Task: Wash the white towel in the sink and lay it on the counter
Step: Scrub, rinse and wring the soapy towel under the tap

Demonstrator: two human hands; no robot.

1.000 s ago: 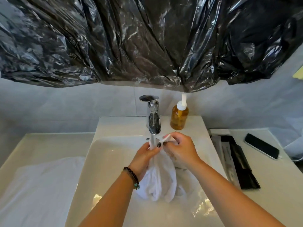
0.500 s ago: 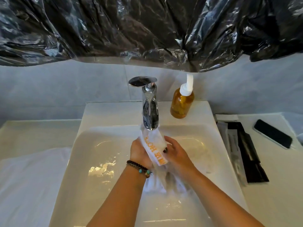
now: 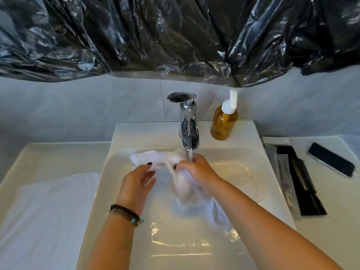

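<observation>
Hanging between both hands over the basin: one white towel (image 3: 161,157), wet and bunched. One part is stretched leftward from the right hand to the left hand's fingertips; the rest droops below the right hand and trails under the right forearm onto the basin floor.

Right hand (image 3: 196,169): fingers curled round the gathered middle of the towel, directly under the tap's outlet, a thin stream of water falling onto its knuckles.

Left hand (image 3: 136,182): thumb and fingertips pinching the towel's lower edge, dark-polished nails visible; a beaded bracelet (image 3: 126,214) on its wrist. The two hands sit near each other but apart, joined only by the cloth.

Sink (image 3: 120,137): white, rectangular, wet, with bright reflections on the floor below the wrists.

Tap (image 3: 188,129): chrome, single lever, just beyond the right hand.

Soap bottle (image 3: 224,121): amber, white pump, on the sink ledge beyond and to the right of the right hand.

Counter (image 3: 331,221): white, to the right of the right forearm, bearing black and grey flat packets (image 3: 298,182) and, farther right, a dark phone (image 3: 331,159) lying flat.

White cloth (image 3: 44,217): spread flat on the surface left of the left forearm.

Black plastic sheeting (image 3: 175,36): crumpled, hanging across the wall above everything.
</observation>
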